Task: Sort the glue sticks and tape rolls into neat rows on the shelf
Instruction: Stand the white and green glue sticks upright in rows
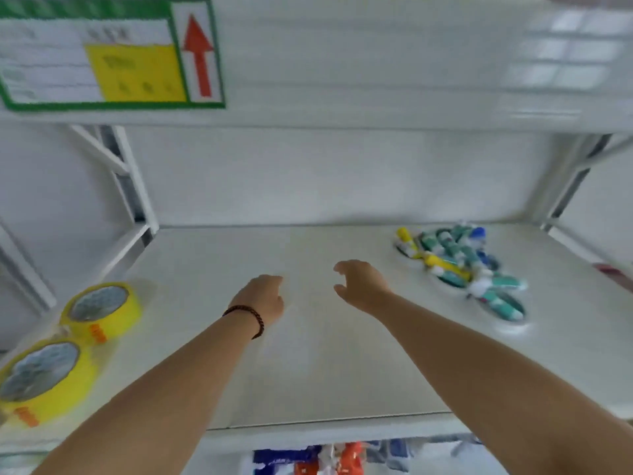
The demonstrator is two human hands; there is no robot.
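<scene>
Both the left hand (263, 298) and right hand (359, 286) hang loose, holding nothing. The glue sticks (462, 265) lie heaped near the shelf (325, 354) back right corner; the tape rolls (68, 337) sit at its left edge. A careless reach may roll the sticks away.

arms: both bare, no sleeves | left hand (262, 298): dark braided bracelet (247, 317) round wrist | right hand (359, 284): bare wrist, unadorned

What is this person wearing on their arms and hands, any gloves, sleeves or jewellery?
No gloves and no sleeves in view: both forearms are bare up to the picture's edge. The left hand has a thin dark braided bracelet around its wrist. The right hand and its wrist carry nothing.
</scene>
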